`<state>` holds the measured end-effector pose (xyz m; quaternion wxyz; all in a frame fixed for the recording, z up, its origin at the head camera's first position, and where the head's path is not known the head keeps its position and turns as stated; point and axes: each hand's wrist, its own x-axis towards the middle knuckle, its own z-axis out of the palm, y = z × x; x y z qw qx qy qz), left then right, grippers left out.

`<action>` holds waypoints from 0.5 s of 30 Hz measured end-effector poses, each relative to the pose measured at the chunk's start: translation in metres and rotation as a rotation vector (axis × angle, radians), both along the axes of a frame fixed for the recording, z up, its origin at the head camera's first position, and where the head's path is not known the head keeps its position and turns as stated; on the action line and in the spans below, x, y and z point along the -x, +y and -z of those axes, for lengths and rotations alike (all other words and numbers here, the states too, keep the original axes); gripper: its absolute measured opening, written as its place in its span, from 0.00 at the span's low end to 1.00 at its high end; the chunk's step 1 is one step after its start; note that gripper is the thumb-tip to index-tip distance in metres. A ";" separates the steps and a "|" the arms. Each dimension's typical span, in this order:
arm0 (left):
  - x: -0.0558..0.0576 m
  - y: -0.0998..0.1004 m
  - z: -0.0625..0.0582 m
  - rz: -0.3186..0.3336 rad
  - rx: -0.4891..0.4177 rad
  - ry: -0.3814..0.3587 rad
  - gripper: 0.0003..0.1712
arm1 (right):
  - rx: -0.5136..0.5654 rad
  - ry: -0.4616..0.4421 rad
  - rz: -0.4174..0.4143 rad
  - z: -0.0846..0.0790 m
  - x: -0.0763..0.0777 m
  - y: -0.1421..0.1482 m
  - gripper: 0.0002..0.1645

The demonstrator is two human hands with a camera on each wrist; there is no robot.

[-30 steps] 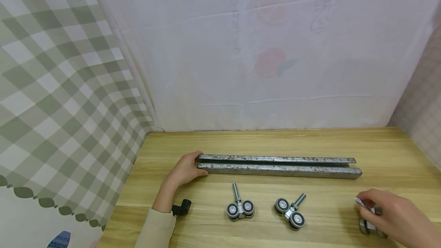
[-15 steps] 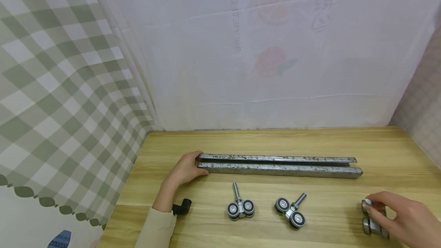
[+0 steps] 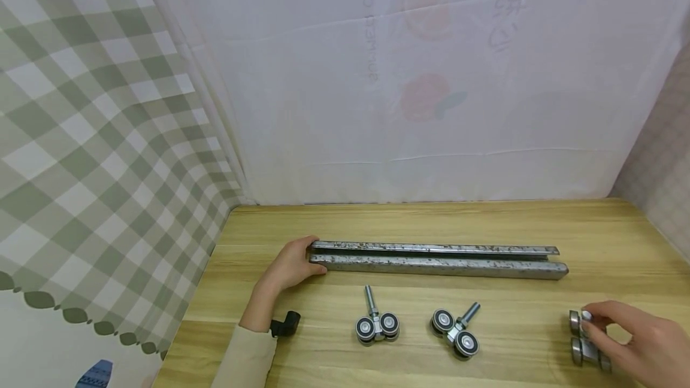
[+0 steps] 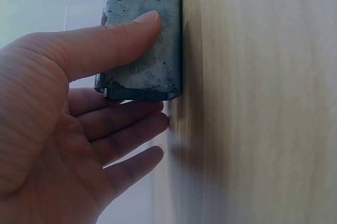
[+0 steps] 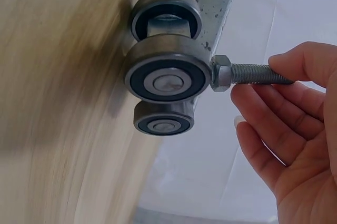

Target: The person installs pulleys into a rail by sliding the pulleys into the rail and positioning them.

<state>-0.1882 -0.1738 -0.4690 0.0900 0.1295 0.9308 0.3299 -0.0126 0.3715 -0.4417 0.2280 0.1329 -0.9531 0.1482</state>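
My left hand (image 3: 287, 263) grips the left end of a worn steel C-channel rail (image 3: 439, 266) that lies on the table with its slot facing up. In the left wrist view, the thumb presses one side wall of the rail (image 4: 138, 56) and the other fingers reach past its end. At the right, my right hand (image 3: 644, 339) holds a roller trolley (image 3: 577, 352) by its threaded bolt. The right wrist view shows thumb and fingers pinching this bolt (image 5: 253, 73), with the wheels (image 5: 168, 82) close to the tabletop; whether they touch it, I cannot tell.
Two more roller trolleys lie in front of the rail, one at the middle left (image 3: 377, 328) and one at the centre (image 3: 455, 334). A black wrist mount (image 3: 286, 323) juts out by the left sleeve. White cloth (image 3: 377, 178) hangs behind the wooden table (image 3: 409, 370).
My right hand has shifted slightly to the right and turned the roller trolley, so its bolt stands more upright and its wheels show at the left. The left hand and rail stay put.
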 end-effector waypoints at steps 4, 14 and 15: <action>0.000 -0.001 0.000 -0.009 0.000 -0.003 0.38 | -0.040 -0.118 0.103 -0.002 0.000 -0.001 0.13; -0.001 -0.002 -0.002 -0.025 -0.004 -0.024 0.41 | 0.087 -0.025 0.100 0.006 -0.001 0.013 0.08; -0.001 -0.001 -0.003 -0.028 -0.008 -0.029 0.42 | 0.118 -0.011 0.098 0.007 -0.002 0.015 0.07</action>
